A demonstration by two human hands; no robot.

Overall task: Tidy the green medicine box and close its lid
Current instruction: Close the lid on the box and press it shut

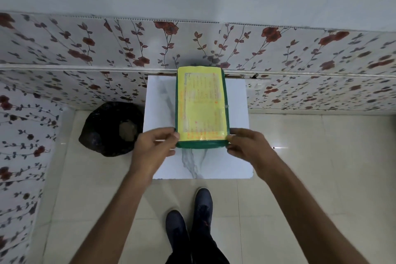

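Observation:
The green medicine box (pixel 201 144) stands on a small white marble-patterned table (pixel 214 165), its long side running away from me toward the wall. Its lid lies flat on top, covered by a yellow printed label (pixel 202 103). My left hand (pixel 154 146) grips the box's near left corner, thumb on the lid edge. My right hand (pixel 246 146) holds the near right corner the same way. The inside of the box is hidden.
A black plastic bag (pixel 111 128) sits on the tiled floor left of the table. Floral-patterned wall panels (pixel 85 49) run behind and to the left. My two dark shoes (pixel 192 221) stand on the tiles just in front of the table.

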